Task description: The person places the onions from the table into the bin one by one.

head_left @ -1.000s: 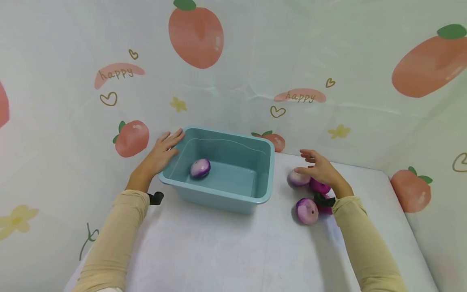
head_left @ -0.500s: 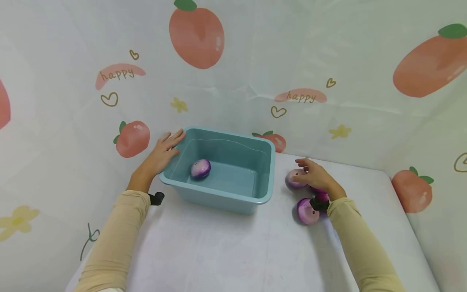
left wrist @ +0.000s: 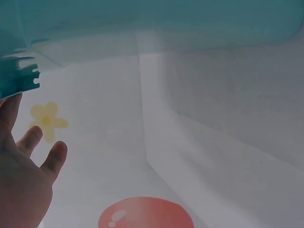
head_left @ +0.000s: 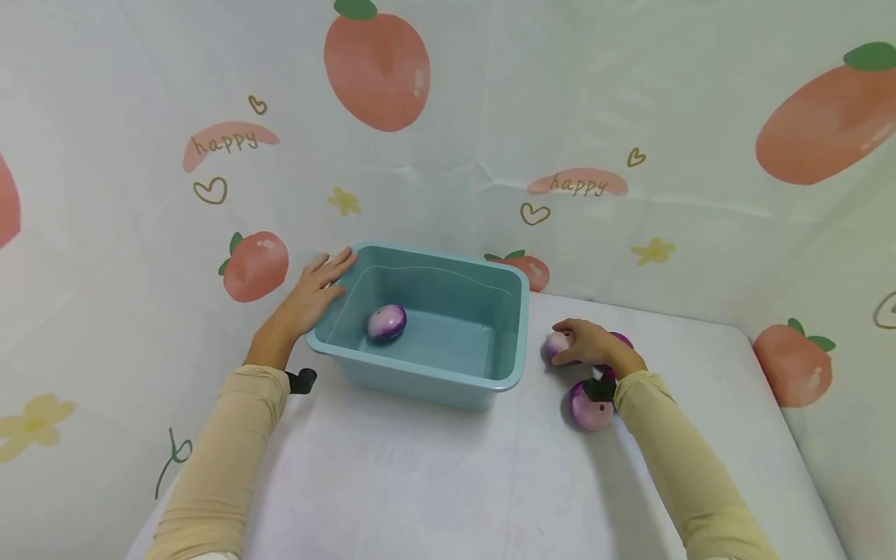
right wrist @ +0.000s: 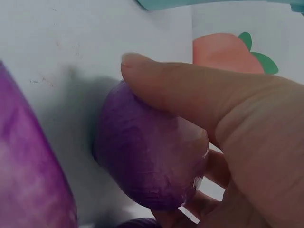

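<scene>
A purple-and-white onion sits on the white table, and my right hand grips it, thumb on one side and fingers round the other. In the head view only the left part of that onion shows. My left hand rests on the left rim of a blue-green plastic basin, fingers spread and mostly straight. Another onion lies inside the basin, towards its left. Just in front of my right wrist is a further onion. Behind that wrist a magenta onion is partly hidden.
The white table reaches towards me and to the right. A pale cloth wall printed with fruit and hearts stands close behind the basin. Black wrist straps sit at both cuffs.
My right hand has come down and slightly left onto the nearest-to-basin onion, and its thumb and fingers have closed round it. The left hand and the basin have stayed in place.
</scene>
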Demonstrator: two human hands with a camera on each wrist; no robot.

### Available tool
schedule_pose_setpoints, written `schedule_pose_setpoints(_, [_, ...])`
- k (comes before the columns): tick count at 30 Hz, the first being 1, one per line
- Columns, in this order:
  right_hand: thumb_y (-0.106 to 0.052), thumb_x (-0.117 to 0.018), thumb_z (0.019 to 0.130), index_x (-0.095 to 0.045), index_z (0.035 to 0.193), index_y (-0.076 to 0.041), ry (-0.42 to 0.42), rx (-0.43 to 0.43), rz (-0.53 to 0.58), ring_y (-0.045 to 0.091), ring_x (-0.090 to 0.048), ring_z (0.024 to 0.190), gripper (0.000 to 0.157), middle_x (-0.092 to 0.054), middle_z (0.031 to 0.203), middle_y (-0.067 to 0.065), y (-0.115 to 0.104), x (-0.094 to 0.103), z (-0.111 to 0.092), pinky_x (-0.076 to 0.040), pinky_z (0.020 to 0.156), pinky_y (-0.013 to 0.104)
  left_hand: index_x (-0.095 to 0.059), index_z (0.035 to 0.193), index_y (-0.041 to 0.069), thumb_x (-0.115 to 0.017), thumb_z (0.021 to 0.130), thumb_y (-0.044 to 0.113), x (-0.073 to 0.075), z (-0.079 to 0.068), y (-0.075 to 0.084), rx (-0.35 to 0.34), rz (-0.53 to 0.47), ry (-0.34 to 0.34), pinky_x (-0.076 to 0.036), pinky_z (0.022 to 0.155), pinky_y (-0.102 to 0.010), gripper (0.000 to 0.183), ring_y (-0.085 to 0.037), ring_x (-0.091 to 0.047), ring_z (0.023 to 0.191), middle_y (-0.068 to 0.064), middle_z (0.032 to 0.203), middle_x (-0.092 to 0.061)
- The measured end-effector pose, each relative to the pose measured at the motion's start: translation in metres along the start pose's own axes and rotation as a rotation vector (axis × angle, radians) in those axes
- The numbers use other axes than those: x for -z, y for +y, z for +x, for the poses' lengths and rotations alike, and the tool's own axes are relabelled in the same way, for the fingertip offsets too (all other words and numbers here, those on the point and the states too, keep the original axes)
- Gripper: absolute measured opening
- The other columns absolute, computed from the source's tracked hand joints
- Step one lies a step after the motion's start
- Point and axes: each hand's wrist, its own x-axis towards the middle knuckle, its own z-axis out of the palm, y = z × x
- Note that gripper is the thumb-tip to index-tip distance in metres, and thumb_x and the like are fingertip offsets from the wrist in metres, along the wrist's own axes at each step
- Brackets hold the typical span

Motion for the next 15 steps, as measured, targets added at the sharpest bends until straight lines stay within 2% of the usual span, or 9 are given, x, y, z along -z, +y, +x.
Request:
schedule_pose_setpoints(5, [-0.028,-0.081,0.084,-0.051,0.145,0.001,-0.004,0.012,-0.003,0.043,-0.052,0.128,0.074,-0.056,0.143,0.027,-0.001,0.000,0.001,-0.038,0.114,0.062,-0.027,0.161,0.037,-0.041,0.101,0.022,0.000,0.000,0.001,0.003,0.001,0.001,-0.009,0.119,-0.077,0.063,-0.032,0.004,0.162,0.018,0.171,-0.013])
schedule_pose_setpoints(9, [-0.032,-0.082,0.083,-0.051,0.146,-0.001,0.008,-0.009,0.005,0.040,-0.054,0.125,0.077,-0.059,0.140,0.025,-0.002,0.002,-0.002,-0.040,0.113,0.060,-0.027,0.161,0.037,-0.041,0.101,0.023,-0.001,0.000,0.001,0.003,-0.004,0.006,-0.009,0.119,-0.076,0.063,-0.031,0.004,0.162,0.018,0.171,-0.013])
schedule_pose_setpoints(13, [-0.037,-0.082,0.082,-0.051,0.147,-0.004,0.064,-0.022,0.039,0.034,-0.056,0.114,0.079,-0.063,0.133,0.022,-0.004,0.007,-0.004,-0.044,0.106,0.054,-0.028,0.160,0.038,-0.042,0.101,0.023,-0.002,0.000,0.001,0.003,-0.015,0.011,-0.009,0.120,-0.076,0.063,-0.030,0.004,0.162,0.018,0.171,-0.014])
schedule_pose_setpoints(15, [-0.038,-0.082,0.083,-0.051,0.147,-0.005,0.107,-0.005,0.061,0.033,-0.056,0.115,0.079,-0.061,0.135,0.021,-0.007,0.011,-0.005,-0.044,0.106,0.053,-0.029,0.160,0.038,-0.042,0.101,0.022,-0.002,0.000,0.001,0.001,-0.017,0.016,-0.008,0.120,-0.076,0.062,-0.031,0.003,0.162,0.018,0.171,-0.014])
